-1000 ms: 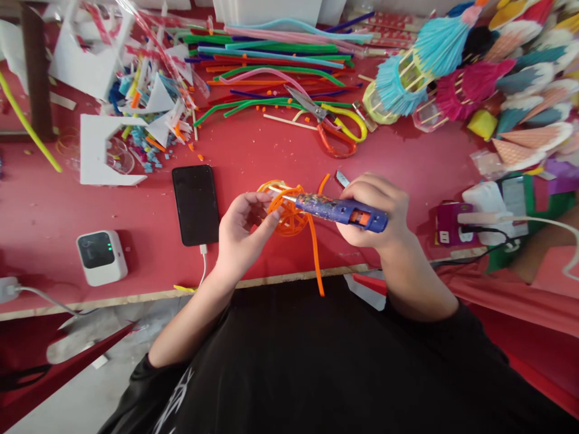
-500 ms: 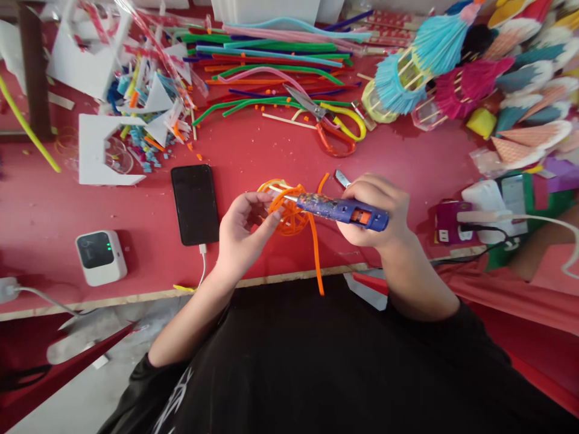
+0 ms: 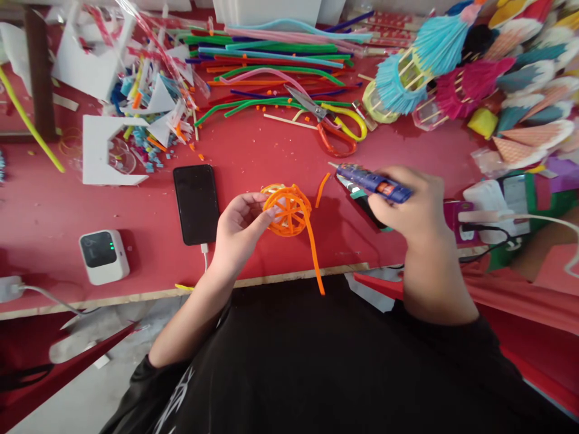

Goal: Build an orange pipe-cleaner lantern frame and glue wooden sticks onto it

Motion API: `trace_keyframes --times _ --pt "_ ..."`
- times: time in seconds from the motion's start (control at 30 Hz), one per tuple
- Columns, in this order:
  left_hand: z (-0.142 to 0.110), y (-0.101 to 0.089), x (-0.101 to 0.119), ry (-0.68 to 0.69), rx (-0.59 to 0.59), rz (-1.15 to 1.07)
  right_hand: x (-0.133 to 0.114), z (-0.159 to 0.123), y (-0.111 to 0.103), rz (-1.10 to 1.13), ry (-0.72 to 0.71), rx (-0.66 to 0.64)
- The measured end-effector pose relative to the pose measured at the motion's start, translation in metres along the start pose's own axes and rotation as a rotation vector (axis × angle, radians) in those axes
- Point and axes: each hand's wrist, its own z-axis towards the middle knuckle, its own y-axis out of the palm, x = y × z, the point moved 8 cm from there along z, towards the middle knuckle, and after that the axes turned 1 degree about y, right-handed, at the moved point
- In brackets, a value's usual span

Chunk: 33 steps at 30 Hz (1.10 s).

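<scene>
Red tabletop (image 3: 244, 154), orange spoked frame (image 3: 290, 211)

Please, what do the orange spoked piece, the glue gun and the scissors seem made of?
Orange spoked piece: perhaps matte pipe cleaner; its strips look bent, soft. Glue gun: probably plastic, smooth and moulded-looking. Scissors: likely metal blades, smooth grey; perhaps plastic handles, glossy red and yellow.

The head camera looks forward and down, shirt (image 3: 316, 361) close at lower centre, desk (image 3: 246, 154) across the upper half.
</scene>
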Motion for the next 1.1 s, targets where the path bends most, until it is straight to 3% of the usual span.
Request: trace_keyframes --times 0.13,0.2,0.3,0.43,0.53,0.6,0.63,0.7,0.77,0.87,0.93,1.1 --pt "0.001 -0.003 -0.005 -0.004 0.015 -0.002 0.071 -0.019 0.018 -0.070 0.192 -0.201" --pt "0.001 -0.003 -0.004 0.015 0.014 0.046 0.093 -0.027 0.027 -0.058 0.241 -0.259" --pt "0.001 -0.003 0.000 0.054 0.020 0.199 0.107 -0.032 0.033 -0.046 0.258 -0.280" --pt "0.000 -0.001 0.015 0.147 0.028 0.455 0.104 -0.026 0.026 -0.057 0.272 -0.253" --pt "-0.002 0.001 0.025 0.197 0.022 0.572 0.086 -0.013 0.007 -0.063 0.322 -0.078" --pt "-0.002 0.002 0.028 0.220 0.021 0.630 0.065 -0.008 -0.011 0.080 0.423 0.212" --pt "-0.003 0.003 0.029 0.228 0.022 0.655 0.047 -0.005 -0.011 0.127 0.423 0.262" --pt "-0.004 0.004 0.029 0.237 0.025 0.698 0.003 0.003 0.002 0.232 0.371 0.189" --pt "-0.005 0.004 0.029 0.242 0.027 0.723 -0.045 0.011 0.027 0.421 0.287 -0.036" --pt "-0.006 0.005 0.029 0.249 0.022 0.725 -0.093 0.016 0.044 0.370 0.160 -0.212" --pt "-0.007 0.005 0.029 0.250 0.019 0.716 -0.104 0.018 0.051 0.301 0.110 -0.265" --pt "-0.008 0.005 0.027 0.209 0.007 0.667 -0.099 0.024 0.058 0.290 0.089 -0.290"
